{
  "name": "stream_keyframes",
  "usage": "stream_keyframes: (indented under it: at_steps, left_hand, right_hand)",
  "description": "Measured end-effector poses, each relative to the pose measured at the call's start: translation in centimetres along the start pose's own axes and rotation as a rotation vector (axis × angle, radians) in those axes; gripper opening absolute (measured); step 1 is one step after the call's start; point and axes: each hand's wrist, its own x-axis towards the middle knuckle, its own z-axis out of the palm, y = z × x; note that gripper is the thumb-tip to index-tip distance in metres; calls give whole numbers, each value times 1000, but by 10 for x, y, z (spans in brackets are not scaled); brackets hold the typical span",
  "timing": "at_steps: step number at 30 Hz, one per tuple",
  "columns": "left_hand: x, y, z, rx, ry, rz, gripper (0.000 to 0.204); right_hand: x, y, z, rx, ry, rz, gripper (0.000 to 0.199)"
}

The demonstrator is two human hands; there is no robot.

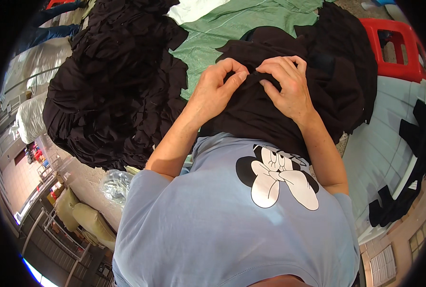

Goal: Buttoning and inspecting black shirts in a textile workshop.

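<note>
Two hands are working the same bit of black cloth [251,110] here, right in front of the person's chest and draped over the lap, above the pale blue shirt [222,215] with the cartoon print. The left hand [215,88] has its fingers [239,76] pressed together on a small fold at the top edge of the cloth, thumb against forefinger, and the right hand [287,83] is doing the same just beside it, fingers [270,67] curled and clamped on the same ridge, so the two pinches are nearly touching. What sits between the fingertips is too small and dark to make out, could be a seam, a thread or a tag, I honestly can't tell. If you're doing this kind of close picking, I'd say keep both pinches tight and close together like this, so the fabric stays taut between them and doesn't slip, and let the rest of the piece hang loose in the lap so it isn't pulling. Black on black is hard on the eyes, so tilting the fold toward the light would probably help. Off to the left there's a big heap of black pieces [117,86] on a green sheet [232,24], a red stool [397,50] to the upper right, and a few more black scraps [409,167] on the pale surface at the right.
</note>
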Motion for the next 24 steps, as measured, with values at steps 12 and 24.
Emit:
stream_keyframes:
  at_steps: [12,24]
  left_hand:
    - [11,-3,-5,36,-41,89,12]
    - [56,-10,-15,213,-111,263,17]
  right_hand:
    - [-2,-5,-4,113,99,-98,14]
    - [0,2,3,53,224,-64,15]
